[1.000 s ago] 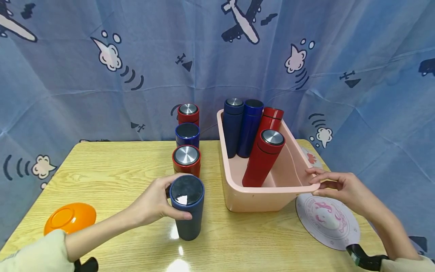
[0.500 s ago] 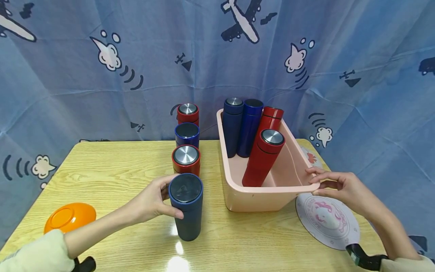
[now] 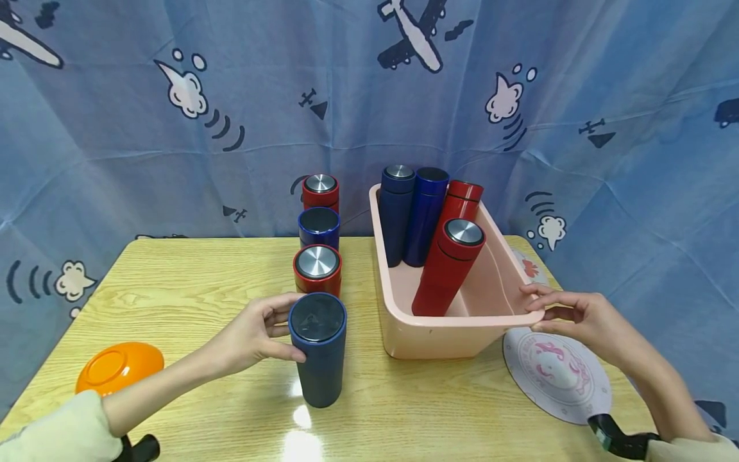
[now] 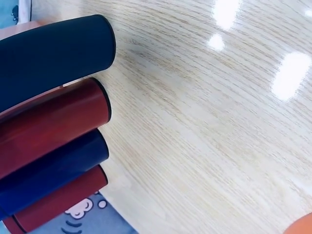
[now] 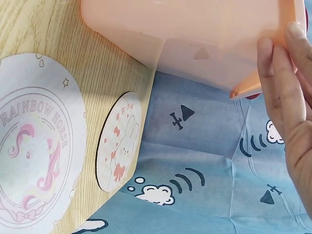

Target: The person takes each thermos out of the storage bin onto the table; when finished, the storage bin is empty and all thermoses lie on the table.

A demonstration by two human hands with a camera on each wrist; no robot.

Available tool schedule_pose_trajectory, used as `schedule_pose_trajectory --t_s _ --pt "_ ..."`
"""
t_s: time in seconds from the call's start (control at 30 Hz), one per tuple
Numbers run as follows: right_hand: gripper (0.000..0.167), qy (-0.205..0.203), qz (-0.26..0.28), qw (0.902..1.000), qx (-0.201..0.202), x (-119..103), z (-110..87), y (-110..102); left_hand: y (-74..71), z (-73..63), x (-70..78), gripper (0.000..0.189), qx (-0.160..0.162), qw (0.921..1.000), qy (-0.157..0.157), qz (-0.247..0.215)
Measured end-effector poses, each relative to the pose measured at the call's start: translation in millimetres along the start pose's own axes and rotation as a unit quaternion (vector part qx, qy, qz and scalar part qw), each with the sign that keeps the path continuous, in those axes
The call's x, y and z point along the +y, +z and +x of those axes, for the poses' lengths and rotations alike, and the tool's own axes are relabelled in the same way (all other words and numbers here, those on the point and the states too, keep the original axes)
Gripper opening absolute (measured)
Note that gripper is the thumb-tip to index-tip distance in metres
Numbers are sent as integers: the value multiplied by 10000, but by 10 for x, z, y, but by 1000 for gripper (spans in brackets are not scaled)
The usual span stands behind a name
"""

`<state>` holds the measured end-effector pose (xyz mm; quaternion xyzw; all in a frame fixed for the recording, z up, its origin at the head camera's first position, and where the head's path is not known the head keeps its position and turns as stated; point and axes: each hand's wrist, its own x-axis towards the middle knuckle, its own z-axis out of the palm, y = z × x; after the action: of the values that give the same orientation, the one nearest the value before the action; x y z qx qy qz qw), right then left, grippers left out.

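Observation:
A dark navy thermos flask (image 3: 321,359) stands upright at the front of a row in the head view. My left hand (image 3: 262,337) is beside its left side, with the thumb tip at the flask's edge and the fingers loosely spread; the fingertips are partly hidden. Behind it in line stand a red flask (image 3: 317,269), a blue flask (image 3: 319,224) and another red flask (image 3: 321,190). On the right, my right hand (image 3: 568,314) pinches the rim of a pink plastic bin (image 3: 430,340) at its near right corner. Several flasks stand inside, including a tilted red one (image 3: 441,276).
An orange bowl (image 3: 124,366) lies upside down at the left. A round white mat (image 3: 557,378) with a pink horse print lies right of the bin. Beyond it is a smaller rabbit-print mat (image 5: 119,141). A blue curtain (image 3: 260,115) hangs behind the table.
My left hand has loosened from around the navy flask and drawn back to the left, its thumb slipping off the flask's front. The flask stays standing. My right hand keeps its place on the bin.

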<state>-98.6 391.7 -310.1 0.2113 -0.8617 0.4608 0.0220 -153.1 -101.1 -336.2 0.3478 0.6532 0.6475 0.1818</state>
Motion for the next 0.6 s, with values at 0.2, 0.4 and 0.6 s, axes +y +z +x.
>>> schedule_pose_trajectory --t_s 0.2,0.4,0.6 --pt "28 -56 -83 9999 29 4 3 4 -10 12 6 71 -30 10000 -29 -6" --pt "29 -16 -56 10000 51 4 -4 10 -16 -4 -11 72 -10 10000 -79 -32" --pt "29 21 -40 10000 57 6 -8 9 -39 -60 -8 70 170 9993 -339 -18"
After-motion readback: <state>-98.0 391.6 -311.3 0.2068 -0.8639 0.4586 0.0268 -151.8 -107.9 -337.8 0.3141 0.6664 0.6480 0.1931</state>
